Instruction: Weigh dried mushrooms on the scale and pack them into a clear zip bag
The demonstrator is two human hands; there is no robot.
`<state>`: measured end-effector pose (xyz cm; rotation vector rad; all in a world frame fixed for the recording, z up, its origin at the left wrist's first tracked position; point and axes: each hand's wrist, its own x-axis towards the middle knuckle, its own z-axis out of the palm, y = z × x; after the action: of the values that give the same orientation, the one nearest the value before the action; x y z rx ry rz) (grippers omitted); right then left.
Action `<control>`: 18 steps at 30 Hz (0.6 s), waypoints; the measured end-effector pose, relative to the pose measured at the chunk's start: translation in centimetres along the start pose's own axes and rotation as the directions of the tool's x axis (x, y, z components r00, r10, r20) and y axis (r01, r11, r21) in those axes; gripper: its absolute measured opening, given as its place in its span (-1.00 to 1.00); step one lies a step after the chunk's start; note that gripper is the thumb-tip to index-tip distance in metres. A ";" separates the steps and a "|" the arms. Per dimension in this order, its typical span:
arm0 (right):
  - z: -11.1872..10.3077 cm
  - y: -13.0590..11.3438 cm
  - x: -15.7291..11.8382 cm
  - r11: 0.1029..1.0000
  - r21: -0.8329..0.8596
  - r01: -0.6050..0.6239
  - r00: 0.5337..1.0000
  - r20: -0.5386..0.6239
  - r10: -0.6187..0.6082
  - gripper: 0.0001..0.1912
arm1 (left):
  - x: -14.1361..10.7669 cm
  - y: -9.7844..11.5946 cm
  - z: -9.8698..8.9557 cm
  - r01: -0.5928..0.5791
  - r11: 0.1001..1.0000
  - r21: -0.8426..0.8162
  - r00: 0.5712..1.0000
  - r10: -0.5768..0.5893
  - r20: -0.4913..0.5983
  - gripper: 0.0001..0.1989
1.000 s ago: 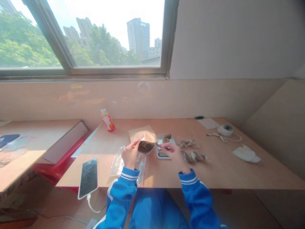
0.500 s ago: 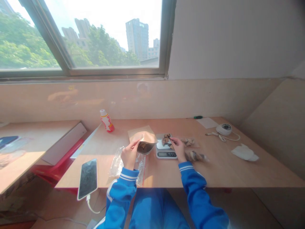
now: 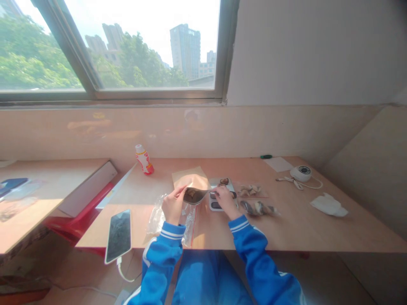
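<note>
My left hand [image 3: 173, 204] grips the left edge of a brown paper bag [image 3: 190, 180], with the thumb at its opening. The bag's mouth faces me and shows a dark lining with brown dried pieces [image 3: 191, 193] inside. At the bag's right corner, the closed fingers of my right hand [image 3: 224, 198] pinch the lip. Under and behind that hand stands a white kitchen scale [image 3: 213, 207], partly covered. A brown dried slice [image 3: 224, 181] lies on its far part; a darker piece shows beside my knuckles.
Two clear bags of dried pieces [image 3: 251, 189] [image 3: 260, 208] lie right of the scale. A crumpled plastic bag [image 3: 155, 216] is under my left wrist. Around them are a bottle [image 3: 144, 160], a phone [image 3: 118, 236] over the table edge, a white fan [image 3: 300, 173] and a tissue [image 3: 329, 205].
My right hand has moved left from above the scale to the paper bag's right corner. The clear bags beside the scale now show more fully. My left hand keeps its hold.
</note>
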<state>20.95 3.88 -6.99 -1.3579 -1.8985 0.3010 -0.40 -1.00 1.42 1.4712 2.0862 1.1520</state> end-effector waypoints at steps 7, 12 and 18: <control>-0.7 -1.6 -1.3 0.993 -0.068 0.092 0.991 -0.087 -0.098 -0.80 | 0.0 0.1 -0.1 0.005 1.000 -0.006 1.000 -0.005 -0.005 -0.78; -1.9 -6.4 -2.4 0.965 0.206 0.164 0.974 -0.187 -0.125 -0.79 | -0.2 0.4 0.2 0.001 1.000 -0.006 1.000 -0.001 0.003 -0.78; 1.0 -9.8 -0.7 0.973 0.126 0.191 0.973 0.109 -0.205 -0.77 | -0.9 0.2 0.7 -0.007 1.000 -0.003 1.000 0.007 0.019 -0.79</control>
<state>13.47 -0.51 -2.24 -1.0850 -2.0657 0.3935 0.53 -1.50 1.03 1.4836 2.0676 1.1394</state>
